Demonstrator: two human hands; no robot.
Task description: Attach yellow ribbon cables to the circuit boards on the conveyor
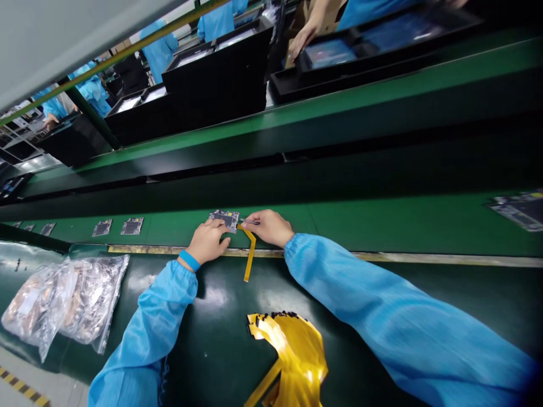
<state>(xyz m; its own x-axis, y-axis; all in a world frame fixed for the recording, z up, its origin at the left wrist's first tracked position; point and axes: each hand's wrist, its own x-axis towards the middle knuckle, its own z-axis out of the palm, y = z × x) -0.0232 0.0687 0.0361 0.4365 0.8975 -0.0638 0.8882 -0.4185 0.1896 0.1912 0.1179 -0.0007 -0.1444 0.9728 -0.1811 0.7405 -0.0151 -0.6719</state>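
Observation:
My left hand, with a blue band at its wrist, has its fingers on a small dark circuit board and steadies it on the green conveyor belt. My right hand pinches slim grey tweezers, their tips at the board's right edge. From that same edge a yellow flex cable bends down over the belt's border; whether it is joined to the board cannot be made out. A pile of the same yellow flex cables lies on the dark green bench between my forearms.
More circuit boards lie along the belt to the left, and another board is at the far right. Clear plastic bags with parts rest on the bench at left. Beyond, black trays line another belt, with people in blue sleeves.

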